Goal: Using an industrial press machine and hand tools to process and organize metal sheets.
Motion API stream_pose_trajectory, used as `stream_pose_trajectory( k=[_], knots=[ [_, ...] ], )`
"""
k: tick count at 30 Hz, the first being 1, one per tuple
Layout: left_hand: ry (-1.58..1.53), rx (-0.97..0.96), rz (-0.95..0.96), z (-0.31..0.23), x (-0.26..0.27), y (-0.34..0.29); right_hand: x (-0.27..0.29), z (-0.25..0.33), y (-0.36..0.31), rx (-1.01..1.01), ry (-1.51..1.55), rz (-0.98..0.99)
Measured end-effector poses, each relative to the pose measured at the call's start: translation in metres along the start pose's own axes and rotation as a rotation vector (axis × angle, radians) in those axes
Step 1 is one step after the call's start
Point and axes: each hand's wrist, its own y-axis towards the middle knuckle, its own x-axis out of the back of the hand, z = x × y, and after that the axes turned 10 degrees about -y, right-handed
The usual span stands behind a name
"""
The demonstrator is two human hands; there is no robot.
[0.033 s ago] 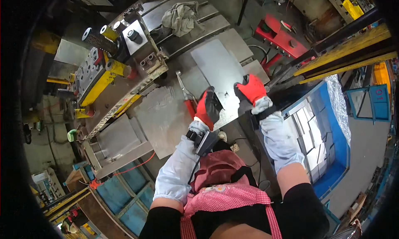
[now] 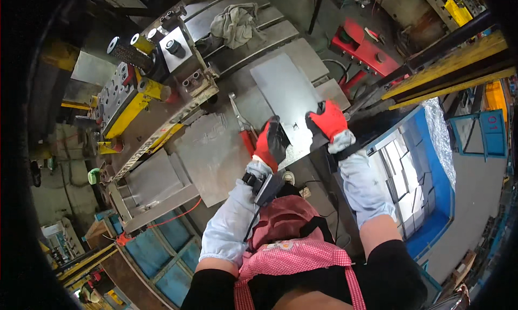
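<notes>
Silvery metal sheet (image 2: 286, 86) overlies the table (image 2: 308, 56), not yet released; left hand (image 2: 271, 142) and right hand (image 2: 328, 122) clamp fingers on opposite edges.

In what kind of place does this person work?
Probably a metalworking shop: a smooth metal sheet, a red-handled tool nearby, and a blue bin of shiny flat pieces suggest this.

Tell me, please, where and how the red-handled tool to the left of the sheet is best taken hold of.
I would grip its red handle end, coming from the person's side, probably with the left hand once free: the tool lies with that end toward the person, close to that hand, and its metal end pointing away.
</notes>
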Motion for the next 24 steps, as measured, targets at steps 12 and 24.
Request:
stream_pose_trajectory(
  k=[12, 24],
  knots=[
    [0.734, -0.105, 0.014, 0.037, 0.011, -0.064, -0.005, -0.031, -0.111, -0.182, 0.385, -0.204],
    [1.129, -0.258, 0.259, 0.014, 0.023, -0.069, -0.088, -0.046, -0.144, -0.379, 1.32, 0.015]
  ],
)
